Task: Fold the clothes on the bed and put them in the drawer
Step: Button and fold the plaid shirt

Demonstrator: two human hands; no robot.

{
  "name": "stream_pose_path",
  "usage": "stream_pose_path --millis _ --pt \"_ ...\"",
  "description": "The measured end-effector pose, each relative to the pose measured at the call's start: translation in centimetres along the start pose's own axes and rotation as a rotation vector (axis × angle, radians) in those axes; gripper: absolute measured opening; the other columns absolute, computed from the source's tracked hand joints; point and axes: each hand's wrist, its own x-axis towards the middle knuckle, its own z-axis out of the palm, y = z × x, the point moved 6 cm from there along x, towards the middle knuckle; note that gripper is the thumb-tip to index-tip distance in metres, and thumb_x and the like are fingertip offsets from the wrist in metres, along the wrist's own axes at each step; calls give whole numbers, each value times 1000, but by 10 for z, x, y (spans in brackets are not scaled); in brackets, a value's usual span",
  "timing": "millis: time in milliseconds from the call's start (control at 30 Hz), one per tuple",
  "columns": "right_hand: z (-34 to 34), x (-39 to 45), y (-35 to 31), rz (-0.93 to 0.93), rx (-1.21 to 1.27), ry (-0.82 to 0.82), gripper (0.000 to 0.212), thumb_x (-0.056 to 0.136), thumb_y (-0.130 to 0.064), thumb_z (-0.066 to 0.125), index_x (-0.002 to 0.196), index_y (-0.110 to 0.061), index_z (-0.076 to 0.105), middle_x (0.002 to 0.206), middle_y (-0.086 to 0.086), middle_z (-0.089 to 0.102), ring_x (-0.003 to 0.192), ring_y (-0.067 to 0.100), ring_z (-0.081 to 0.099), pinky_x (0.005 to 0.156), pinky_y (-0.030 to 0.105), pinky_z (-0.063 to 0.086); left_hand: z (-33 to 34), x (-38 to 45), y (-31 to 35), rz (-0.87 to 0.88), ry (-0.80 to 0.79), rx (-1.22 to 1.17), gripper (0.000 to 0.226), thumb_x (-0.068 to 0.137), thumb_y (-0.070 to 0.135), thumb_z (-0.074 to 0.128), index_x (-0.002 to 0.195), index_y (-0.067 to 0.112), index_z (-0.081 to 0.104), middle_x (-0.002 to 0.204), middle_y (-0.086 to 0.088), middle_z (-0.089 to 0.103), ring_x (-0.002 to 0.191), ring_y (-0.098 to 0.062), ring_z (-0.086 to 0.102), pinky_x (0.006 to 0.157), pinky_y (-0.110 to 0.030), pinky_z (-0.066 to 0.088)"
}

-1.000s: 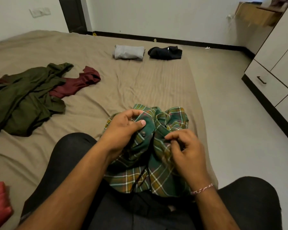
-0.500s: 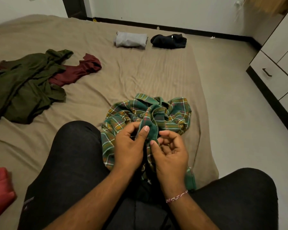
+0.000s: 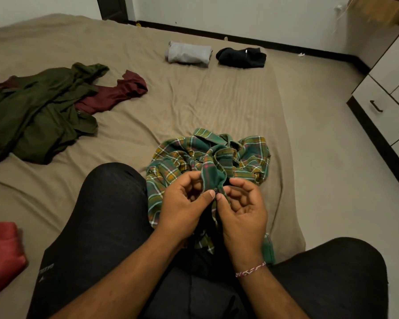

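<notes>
Two hands — left hand (image 3: 184, 203) and right hand (image 3: 242, 206) — pinch the button edge of a crumpled plaid shirt (image 3: 207, 157) lying on the bed (image 3: 194, 100); buttoning seems underway — folding likely follows.

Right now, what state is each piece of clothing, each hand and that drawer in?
plaid shirt: crumpled, unfolded
left hand: pinching the shirt's edge
right hand: pinching the same edge
grey garment: folded
black garment: folded
olive shirt: unfolded
maroon garment: unfolded
drawer: closed
</notes>
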Motion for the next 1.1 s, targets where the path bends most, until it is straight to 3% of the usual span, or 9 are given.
stream_pose_path --millis 100,233,367,500,567,667,867,967,1100 --pt "2 -2 2 -26 -45 -5 40 84 18 71 112 -9 65 94 4 73 94 16 72 83 22 58 -1 0 -3 -39 22 -28 29 85 3 75 112 15 72 93 -22 72 87 -32 71 82 -46 59" --pt "1 -4 -2 -103 -143 -25 36 89 10 70 116 -13 65 100 5 77 99 18 74 89 30 60 -2 2 -9 -109 43 -75 27 82 5 75 106 16 74 78 -21 59 76 -28 61 75 -42 52" --pt "1 -4 -6 -168 -232 -88 35 99 8 57 126 -14 61 102 -1 78 105 17 73 98 31 55 -4 5 -14 -172 13 -81 24 84 1 72 105 13 73 73 -11 53 71 -24 50 69 -37 45" --pt "2 -3 -4 -160 -323 -159 52 96 7 61 138 -23 54 100 -3 78 95 14 73 83 28 58 -4 7 -21 -266 -61 -151 23 84 -1 68 103 12 75 82 -17 56 81 -30 51 80 -50 48" --pt "3 0 1 -122 -344 -209 69 92 6 68 146 -32 48 99 -2 76 77 12 70 71 27 56 -5 8 -22 -302 -87 -163 22 85 -1 68 104 9 74 89 -22 58 84 -32 52 78 -44 48" --pt "4 1 3 -156 -427 -244 83 87 3 75 154 -33 41 96 -5 72 66 13 66 68 25 57 -6 10 -22 -319 -111 -145 22 88 -8 65 105 5 73 89 -23 58 77 -31 51 67 -33 48" --pt "8 2 -4 -344 -706 -260 89 84 -2 79 155 -37 38 95 -15 65 63 13 64 59 20 54 -10 12 -12 -227 -115 -17 20 90 -10 66 103 4 70 61 1 56 53 -7 52 55 -21 45" --pt "10 0 -5 -402 -846 -284 92 84 -7 78 157 -40 32 97 -16 63 64 8 59 61 23 54 -11 13 -4 -91 -115 157 22 89 -6 69 101 13 72 65 -8 61 59 -11 56 58 -27 48" --pt "11 1 -1 -439 -958 -289 93 85 -7 77 158 -39 30 100 -20 58 70 -3 50 65 10 44 -8 11 -2 26 -111 341 18 88 10 77 103 18 70 75 -5 70 71 -18 69 70 -37 58"
